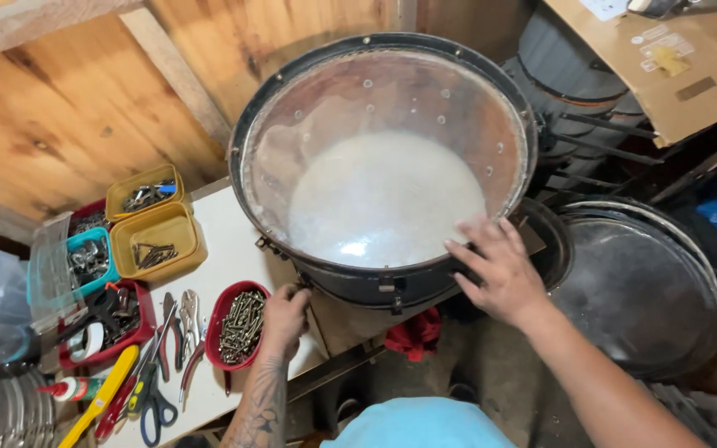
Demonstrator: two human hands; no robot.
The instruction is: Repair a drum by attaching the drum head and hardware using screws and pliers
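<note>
A large black drum (392,282) with a clear head (383,158) stands on a white table (226,241), tilted slightly toward me. My right hand (495,270) lies flat with fingers spread on the drum's near right rim. At the lower left side of the drum shell, my left hand (284,319) has its fingers curled at a small metal lug; whether it grips a tool is hidden. Beside my left hand sits a red bowl (219,315) filled with screws.
Yellow tubs (159,241), a teal tub (89,257) and a red tray (139,332) with hardware sit at the left. Pliers, scissors (155,402) and a glue bottle (72,388) lie at the table's front. More drum heads and hoops (641,282) are stacked on the right, under a cardboard box (665,58).
</note>
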